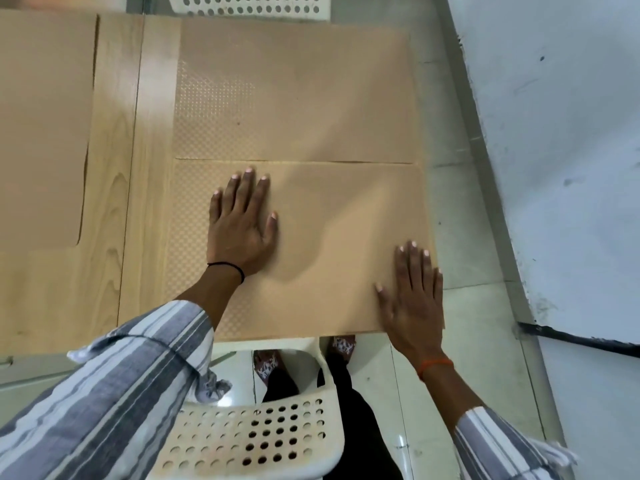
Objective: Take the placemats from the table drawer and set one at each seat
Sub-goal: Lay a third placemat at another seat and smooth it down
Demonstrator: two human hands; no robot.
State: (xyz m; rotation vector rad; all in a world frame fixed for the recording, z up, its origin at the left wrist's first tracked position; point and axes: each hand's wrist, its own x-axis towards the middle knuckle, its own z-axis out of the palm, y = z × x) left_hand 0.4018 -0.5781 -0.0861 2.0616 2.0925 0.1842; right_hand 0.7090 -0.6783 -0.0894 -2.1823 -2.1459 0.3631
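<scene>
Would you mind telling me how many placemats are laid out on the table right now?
3. The near placemat lies under both hands, in front of the white chair; the far placemat sits just beyond it; a left placemat is cut off by the frame. Others may be out of view.

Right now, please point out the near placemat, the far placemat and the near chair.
near placemat (346,216), head view, bare middle
far placemat (311,91), head view, middle
near chair (249,441), head view, perforated backrest
</scene>
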